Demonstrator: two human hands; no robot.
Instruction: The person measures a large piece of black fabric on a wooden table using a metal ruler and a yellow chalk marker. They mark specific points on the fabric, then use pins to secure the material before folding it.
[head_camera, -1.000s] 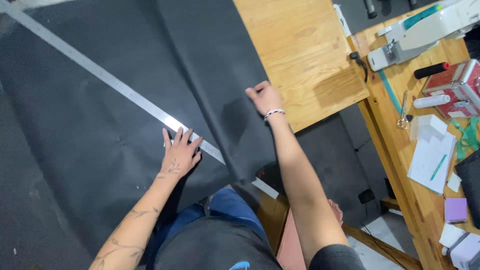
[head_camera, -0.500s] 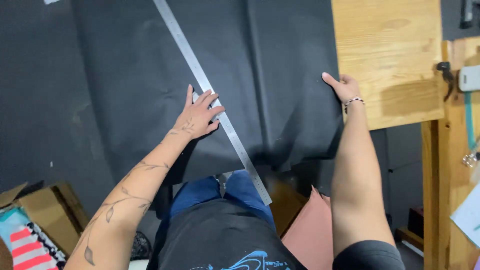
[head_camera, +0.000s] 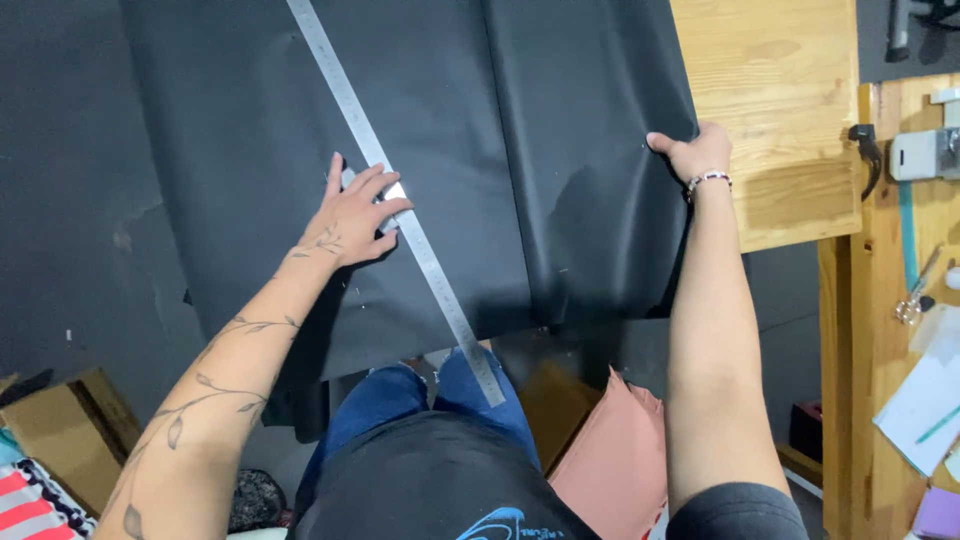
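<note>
A large black sheet (head_camera: 500, 160) lies spread over a wooden worktop (head_camera: 780, 110), its near edge hanging over the worktop's front toward the person. A long steel ruler (head_camera: 400, 205) lies diagonally across the sheet, running from the far edge down to the near edge, where its end overhangs above the person's blue-jeaned knees (head_camera: 440, 400). The left hand (head_camera: 355, 215) is open, fingers spread, palm pressed flat on the sheet with the fingertips resting on the ruler near its middle. The right hand (head_camera: 690, 152) is closed on the sheet's right edge, pinching it where sheet meets bare wood; a beaded bracelet (head_camera: 706, 181) circles that wrist. The sheet shows a fold or crease running lengthwise between ruler and right hand, though the dark surface makes its exact line uncertain. To the right of the sheet, a second wooden bench (head_camera: 900, 300) carries scissors (head_camera: 915, 300) and papers (head_camera: 925, 400). Left of the sheet's near corner sits a cardboard box (head_camera: 60, 425).
</note>
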